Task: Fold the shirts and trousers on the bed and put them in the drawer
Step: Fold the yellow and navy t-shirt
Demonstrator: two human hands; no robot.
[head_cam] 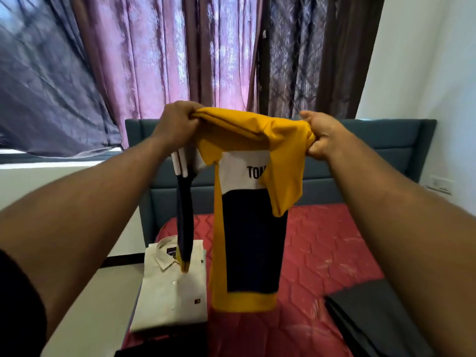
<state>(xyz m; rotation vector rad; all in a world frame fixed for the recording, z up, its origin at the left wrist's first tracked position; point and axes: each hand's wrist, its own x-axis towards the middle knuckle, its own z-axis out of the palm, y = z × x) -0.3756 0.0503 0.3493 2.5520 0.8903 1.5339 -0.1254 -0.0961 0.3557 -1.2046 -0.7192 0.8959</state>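
Both arms are raised in front of the camera, holding a yellow shirt point(247, 202) up in the air above the bed point(322, 253).

Left hand point(175, 124): fingers curled tight around bunched yellow fabric at one top corner of the shirt. A dark navy sleeve point(184, 215) with white stripes near its top and a yellow cuff hangs straight down from this hand.

Right hand point(324, 135): thumb and fingers pinch the other top corner, fabric gathered in the grip.

Shirt orientation: top edge stretched roughly level between the two hands; long axis vertical, hem pointing down toward the mattress. Body shows a yellow upper part, a white band with black letters "TO…" (rest hidden by a fold), a navy panel below, and a yellow hem. The hem hangs just above or at the red quilted bed cover; contact cannot be told.

On the bed's left edge, a folded cream shirt point(170, 292) lies flat, collar toward the grey headboard point(386, 140). The hanging sleeve's cuff overlaps it in view. A folded dark garment point(373, 318) lies at lower right. Purple curtains point(154, 60) hang behind.
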